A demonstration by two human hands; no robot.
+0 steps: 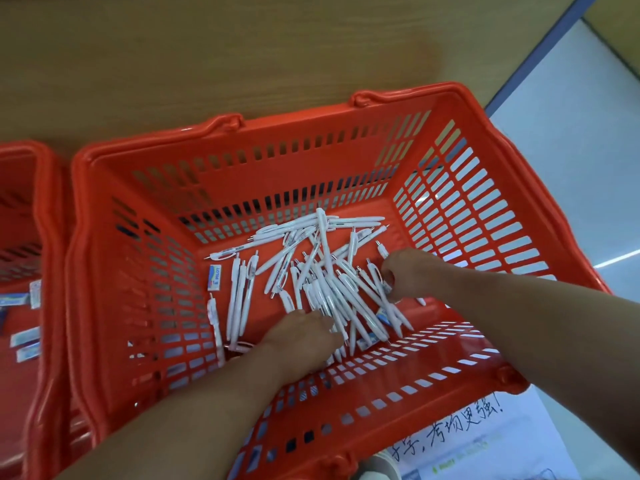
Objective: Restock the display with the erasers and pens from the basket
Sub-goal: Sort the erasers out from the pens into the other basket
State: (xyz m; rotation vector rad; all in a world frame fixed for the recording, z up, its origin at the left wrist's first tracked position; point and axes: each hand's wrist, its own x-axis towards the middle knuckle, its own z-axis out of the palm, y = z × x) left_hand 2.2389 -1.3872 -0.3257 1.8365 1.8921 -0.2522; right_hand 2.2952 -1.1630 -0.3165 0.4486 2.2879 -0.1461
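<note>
Dozens of pens [322,271], few erasers [214,277] lie in basket [242,150], so most restocking looks undone; right hand [407,273] curls round pens, left hand [299,337] grip unclear.

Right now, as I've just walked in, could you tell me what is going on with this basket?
A person has both hands inside the red basket, sorting through a loose pile of white pens on its floor. The right hand curls its fingers round a few pens at the pile's right edge. The left hand lies on the near side of the pile, its grip hidden. A Pilot eraser lies just left of the pens. A second basket alongside holds more erasers.
</note>
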